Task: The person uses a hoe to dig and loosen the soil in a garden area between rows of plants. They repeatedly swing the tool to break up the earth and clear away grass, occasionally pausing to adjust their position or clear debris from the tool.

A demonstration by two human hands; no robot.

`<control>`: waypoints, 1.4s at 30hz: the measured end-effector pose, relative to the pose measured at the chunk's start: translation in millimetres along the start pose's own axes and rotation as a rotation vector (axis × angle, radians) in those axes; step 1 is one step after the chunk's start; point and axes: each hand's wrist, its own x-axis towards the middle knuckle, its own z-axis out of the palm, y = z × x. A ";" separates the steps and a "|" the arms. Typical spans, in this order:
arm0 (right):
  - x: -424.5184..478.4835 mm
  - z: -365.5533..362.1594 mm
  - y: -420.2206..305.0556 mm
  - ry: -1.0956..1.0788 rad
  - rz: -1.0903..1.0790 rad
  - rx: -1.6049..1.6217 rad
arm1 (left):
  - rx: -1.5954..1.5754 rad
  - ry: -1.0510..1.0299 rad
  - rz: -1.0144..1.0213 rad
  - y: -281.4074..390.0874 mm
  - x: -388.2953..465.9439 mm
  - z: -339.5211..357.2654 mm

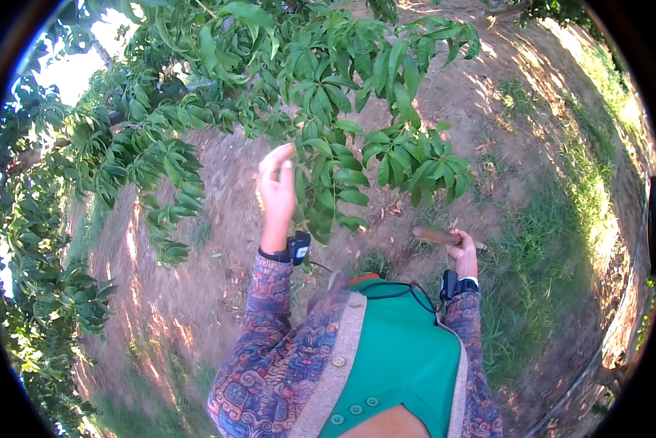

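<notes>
My left hand (pixel 277 189) is raised beside a hanging leafy branch (pixel 325 164) of a tree with long, narrow leaves. Its fingers curl loosely, with a gap between thumb and fingers, and nothing shows in it. The fingertips are close to the leaves; whether they touch cannot be made out. Lower and to the right, my right hand (pixel 462 254) grips a brown wooden stick or tool handle (pixel 436 235), somewhat blurred. One blunt end points left, and a short piece shows beyond the hand on the right. What the far end carries is unclear.
Denser foliage (pixel 136 115) fills the upper left. Another leaf cluster (pixel 421 161) hangs ahead of my right hand. Below lies bare soil (pixel 224 180) with dry leaves and grass (pixel 541 263). A dark cable (pixel 399 293) loops across my chest, and a thin line (pixel 566 391) crosses the lower right.
</notes>
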 end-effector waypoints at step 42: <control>1.9 -4.4 -7.6 -0.120 -0.059 -0.020 | 0.291 -0.071 -0.427 -144.2 23.0 23.3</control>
